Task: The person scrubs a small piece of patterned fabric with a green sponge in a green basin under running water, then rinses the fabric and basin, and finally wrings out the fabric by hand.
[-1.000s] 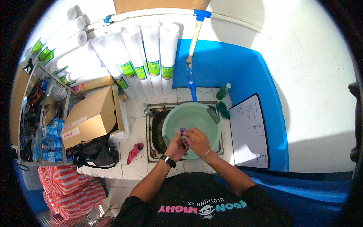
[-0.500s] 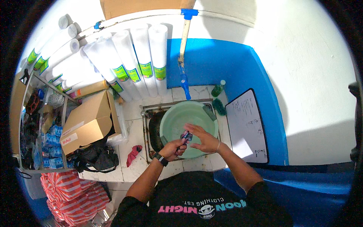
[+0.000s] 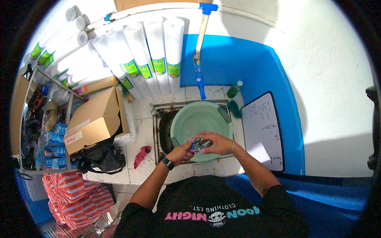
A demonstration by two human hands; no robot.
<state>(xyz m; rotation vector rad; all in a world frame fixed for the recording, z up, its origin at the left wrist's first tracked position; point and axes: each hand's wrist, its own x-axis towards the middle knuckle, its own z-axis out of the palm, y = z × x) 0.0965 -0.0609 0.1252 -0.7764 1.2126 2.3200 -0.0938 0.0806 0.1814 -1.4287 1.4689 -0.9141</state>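
A small crumpled cloth [image 3: 195, 145], patterned in dark blue, purple and pink, is held over the near side of a pale green basin [image 3: 178, 121]. My left hand [image 3: 181, 154] grips its left end, a dark watch on that wrist. From the right, my right hand [image 3: 217, 143] curls its fingers and thumb about the other side of the cloth. Part of the cloth is hidden by my fingers. The basin rests in a metal sink [image 3: 156, 139], beneath a blue tap [image 3: 201, 88].
A dark pink cloth [image 3: 141, 157] lies on the tiled counter [image 3: 141, 129] left of the sink. Beyond stand a cardboard box [image 3: 93, 119], a black bag [image 3: 102, 160] and white rolls [image 3: 173, 51]. At the right are a green bottle [image 3: 233, 91], a green brush [image 3: 234, 109] and a whiteboard [image 3: 262, 131].
My right hand has closed in from an open, spread pose onto the cloth. My left hand still holds it. The whole view has shifted slightly.
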